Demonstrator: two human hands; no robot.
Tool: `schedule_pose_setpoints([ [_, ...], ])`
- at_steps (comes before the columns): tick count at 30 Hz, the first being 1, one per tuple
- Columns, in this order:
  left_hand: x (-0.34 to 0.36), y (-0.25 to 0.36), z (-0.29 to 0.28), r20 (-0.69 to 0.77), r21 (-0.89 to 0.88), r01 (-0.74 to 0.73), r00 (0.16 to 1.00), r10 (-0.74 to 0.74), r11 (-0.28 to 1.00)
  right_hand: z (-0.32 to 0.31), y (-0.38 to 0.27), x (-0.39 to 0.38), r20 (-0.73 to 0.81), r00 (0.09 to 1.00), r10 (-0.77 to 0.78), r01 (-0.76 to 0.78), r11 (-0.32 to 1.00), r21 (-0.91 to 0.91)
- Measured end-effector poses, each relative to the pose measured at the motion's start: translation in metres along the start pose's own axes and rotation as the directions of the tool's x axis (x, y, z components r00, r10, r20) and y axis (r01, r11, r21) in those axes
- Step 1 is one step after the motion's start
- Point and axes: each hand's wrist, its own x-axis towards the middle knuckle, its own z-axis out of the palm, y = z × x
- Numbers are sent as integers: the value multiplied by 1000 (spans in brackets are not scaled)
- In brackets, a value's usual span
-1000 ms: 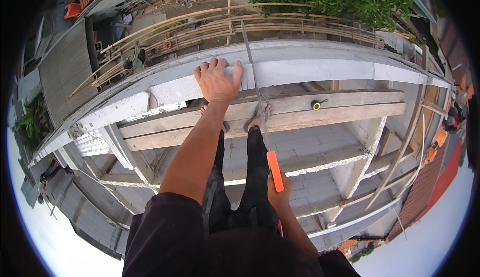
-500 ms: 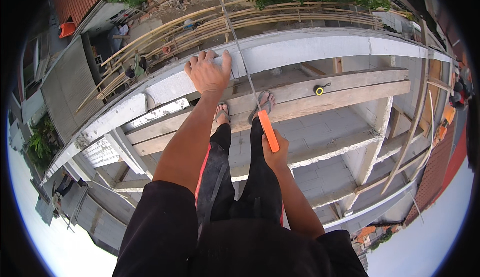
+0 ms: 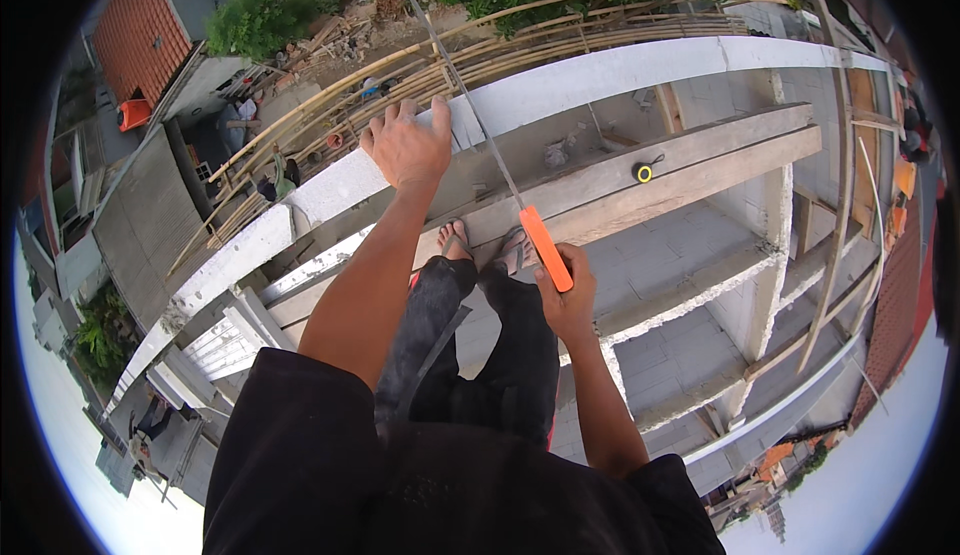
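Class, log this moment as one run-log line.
Left hand: on white ledge | Right hand: gripping orange-handled saw | Blade: across ledge | Tape measure: on planks

The saw blade (image 3: 487, 137) swung from just short of twelve o'clock to eleven; the right hand (image 3: 572, 300) and orange handle (image 3: 546, 248) shifted toward twelve, nearer the white ledge (image 3: 620, 67).
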Motion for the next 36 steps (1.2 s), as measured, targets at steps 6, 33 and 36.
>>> schedule_pose_setpoints([
  [6, -1, -6, 12, -120, -83, -53, 992, 43, 995, -6, 2, -3, 127, 992, 6, -11, 999, 36],
  [33, -15, -26, 33, -225, -74, -174, 962, 154, 982, -45, 97, -81, 240, 965, -109, 110, 994, 10],
  [36, -14, -22, 36, -251, -95, -209, 951, 180, 973, -39, 88, -89, 176, 970, -168, 162, 986, 50],
])
